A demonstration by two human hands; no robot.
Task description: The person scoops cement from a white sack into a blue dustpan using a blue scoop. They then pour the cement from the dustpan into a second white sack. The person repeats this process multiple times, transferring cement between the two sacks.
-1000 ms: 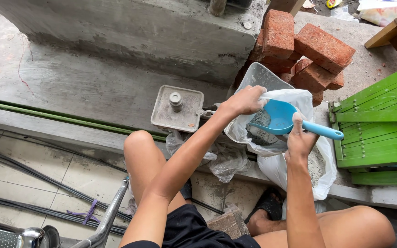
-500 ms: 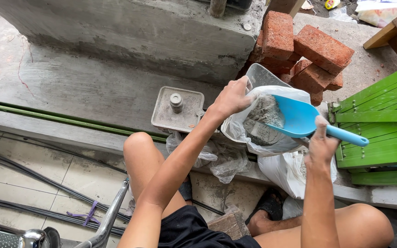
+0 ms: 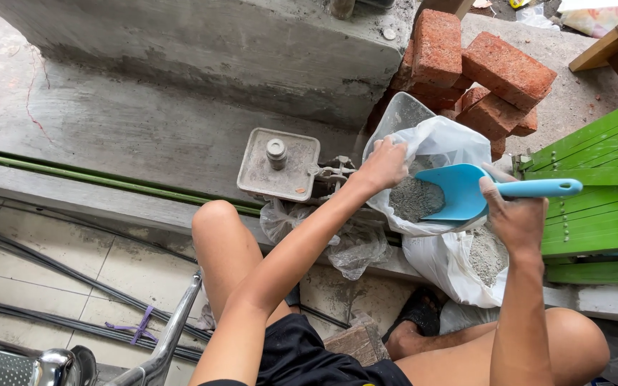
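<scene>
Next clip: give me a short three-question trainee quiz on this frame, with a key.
1. True or false: the right hand holds the blue scoop by its handle.
2. What does the left hand grip? A) a brick B) the rim of the white bag C) the metal scale
3. What colour are the slatted boards on the right?
Key: 1 true; 2 B; 3 green.
</scene>
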